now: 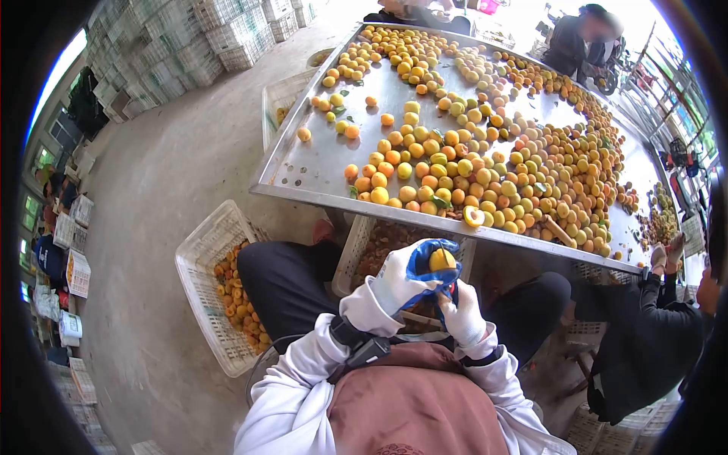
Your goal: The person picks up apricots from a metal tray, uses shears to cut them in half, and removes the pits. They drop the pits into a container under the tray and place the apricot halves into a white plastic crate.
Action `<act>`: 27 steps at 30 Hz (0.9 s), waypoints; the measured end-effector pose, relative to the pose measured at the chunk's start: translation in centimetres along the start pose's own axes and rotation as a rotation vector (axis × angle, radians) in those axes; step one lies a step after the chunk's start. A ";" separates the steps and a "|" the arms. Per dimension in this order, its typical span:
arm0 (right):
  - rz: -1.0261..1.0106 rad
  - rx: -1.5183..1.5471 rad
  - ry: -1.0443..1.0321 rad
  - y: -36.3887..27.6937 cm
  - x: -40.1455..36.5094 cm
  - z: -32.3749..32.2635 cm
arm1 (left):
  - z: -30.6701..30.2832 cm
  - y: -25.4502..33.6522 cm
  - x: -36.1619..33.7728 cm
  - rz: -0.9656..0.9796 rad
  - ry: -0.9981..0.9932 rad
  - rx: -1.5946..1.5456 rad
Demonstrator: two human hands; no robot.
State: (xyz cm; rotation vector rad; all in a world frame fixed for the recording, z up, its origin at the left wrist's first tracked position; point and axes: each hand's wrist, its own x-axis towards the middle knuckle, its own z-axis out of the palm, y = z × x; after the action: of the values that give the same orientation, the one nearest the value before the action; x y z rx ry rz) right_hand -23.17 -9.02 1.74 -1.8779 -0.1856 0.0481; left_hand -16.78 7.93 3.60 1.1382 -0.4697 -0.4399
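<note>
My left hand (pixel 413 277), in a white glove with blue coating, is closed around a yellow apricot (pixel 442 260) above my lap. Just right of it and close to the fruit, my right hand (pixel 461 315) in a white glove has its fingers closed on a small tool, mostly hidden, with a bit of red showing. Beyond both hands, many apricots (pixel 455 163) lie on the metal table (pixel 315 163). One halved apricot (pixel 474 216) rests at the table's near edge, with a wooden-looking handle (pixel 560 230) farther right among the fruit.
A white crate (pixel 205 292) of apricots stands on the floor at my left. Another crate (pixel 351 258) sits under the table edge, behind my hands. A person in dark clothes (pixel 644 349) sits at the right; another person (pixel 580 42) is across the table. Stacked crates (pixel 171 49) stand back left.
</note>
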 end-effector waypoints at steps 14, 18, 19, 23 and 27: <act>0.557 0.985 -0.250 -1.2 -0.9 1.4 | -1.1 0.6 0.5 -0.111 -0.058 -0.077; 0.611 0.961 -0.148 0.1 -0.4 1.4 | -1.7 0.1 1.2 -0.112 -0.132 -0.143; 0.605 0.963 -0.148 0.4 -0.2 1.5 | -2.2 -1.0 1.5 -0.085 -0.140 -0.153; 0.044 0.073 0.184 0.5 0.4 0.6 | -2.3 -1.0 2.0 -0.071 0.040 -0.339; 0.004 -0.057 0.409 -0.2 1.6 -1.1 | -2.7 -2.3 2.4 -0.125 0.174 -0.403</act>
State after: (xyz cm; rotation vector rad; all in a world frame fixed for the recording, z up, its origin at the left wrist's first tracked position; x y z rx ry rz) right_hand -21.50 -9.71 2.40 -1.9023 0.0989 -0.3394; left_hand -13.52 7.86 0.83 0.8080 -0.1468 -0.5131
